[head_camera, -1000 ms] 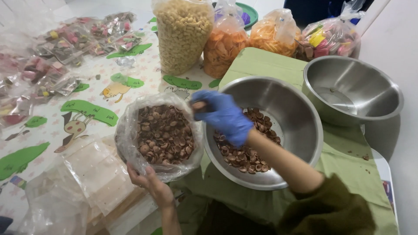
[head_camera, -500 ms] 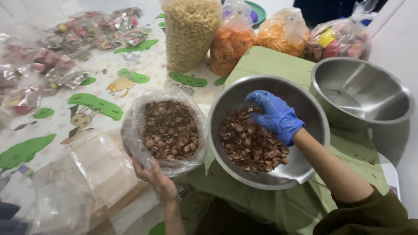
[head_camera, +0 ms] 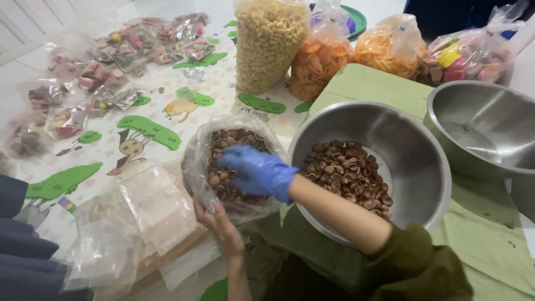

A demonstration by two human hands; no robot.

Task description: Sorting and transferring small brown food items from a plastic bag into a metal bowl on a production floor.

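Observation:
My right hand, in a blue glove, reaches into a clear plastic bag of brown ring-shaped snack pieces. Its fingers are spread over the pieces. My bare left hand grips the bag's near edge from below and holds it open. Right beside the bag stands a steel bowl with a heap of the same brown pieces in it. My right forearm crosses the bowl's near rim.
A second steel bowl stands at the right on a green cloth. Behind are a tall bag of pale puffs, orange snack bags and a candy bag. Empty clear bags lie left; several filled small bags lie far left.
My right hand moved from over the bowl, where the pile of pieces grew, back left into the bag. My left hand has kept its hold on the bag.

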